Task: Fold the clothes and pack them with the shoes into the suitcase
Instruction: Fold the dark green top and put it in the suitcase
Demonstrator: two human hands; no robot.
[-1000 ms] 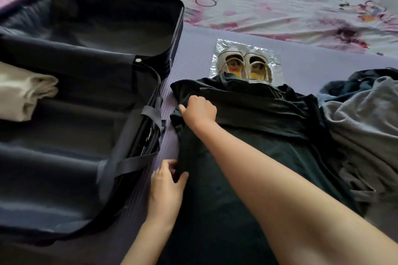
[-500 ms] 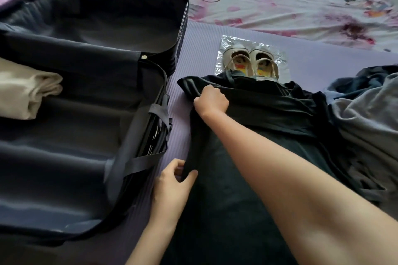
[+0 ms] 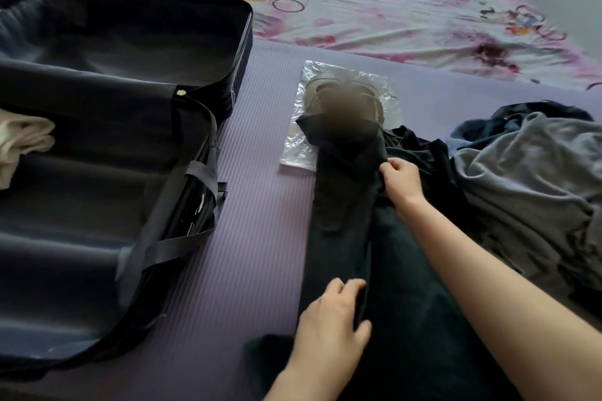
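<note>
A: What are we seeing here, biggest things first?

B: We are looking down at a purple mat (image 3: 260, 205) lying across a bed with a floral sheet (image 3: 407, 10). An open dark suitcase (image 3: 97, 189) is sitting on the left. A folded cream garment (image 3: 22, 140) is lying inside it, at the left edge of the view.

A: And the clothes we are folding?

B: A dark garment (image 3: 417, 303) is stretching along the middle of the mat, with its left side folded over into a long strip. A grey clothes pile (image 3: 537, 189) is lying just to its right. The garment's far corner is overlapping a clear plastic bag (image 3: 294, 150) holding pale shoes (image 3: 312, 89), which are partly blurred.

A: And our hands?

B: Our left hand (image 3: 329, 319) is gripping the near end of the strip, fingers curled round it. Our right hand (image 3: 402, 181) is pinching the strip's edge farther up
</note>
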